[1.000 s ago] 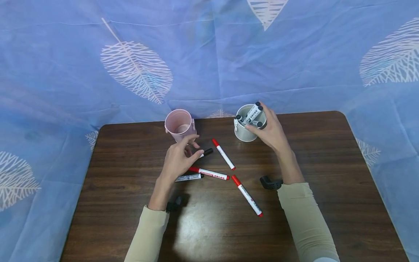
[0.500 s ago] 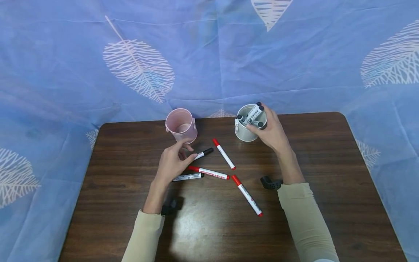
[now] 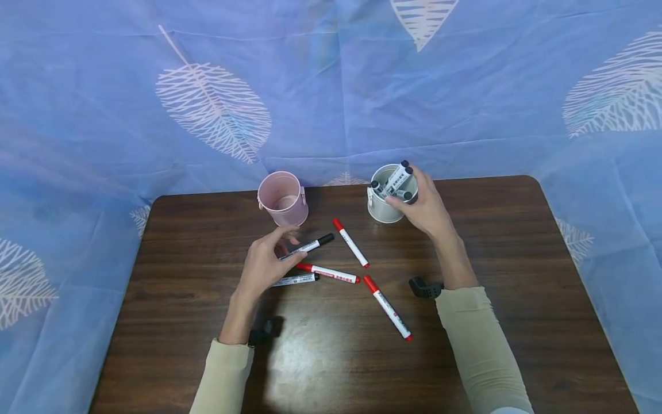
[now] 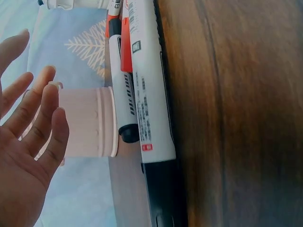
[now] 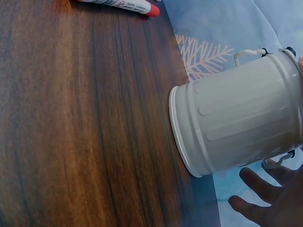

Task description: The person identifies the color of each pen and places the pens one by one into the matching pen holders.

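Note:
In the head view my left hand (image 3: 266,259) hovers over the markers with fingers loosely bent and nothing between them. Its fingers look spread in the left wrist view. Beneath it lie a black-capped marker (image 3: 308,248) and another black marker (image 3: 296,280), partly hidden by the hand. Beside them is a red marker (image 3: 335,275). My right hand (image 3: 426,207) spans the rim of a small white bucket (image 3: 385,211), thumb in front and a finger behind, gripping it; other fingers stand off its wall. Several black-capped markers (image 3: 397,179) lean inside.
A pink bucket (image 3: 291,215) stands left of the white one, near the table's (image 3: 491,230) back edge. Two more red markers lie on the table, one red marker (image 3: 353,246) between the buckets and another red marker (image 3: 388,308) closer in. Patterned blue cloth (image 3: 310,86) hangs behind.
My left hand has moved a little left and toward me, uncovering more of the black-capped marker. My right hand has stayed at the white bucket.

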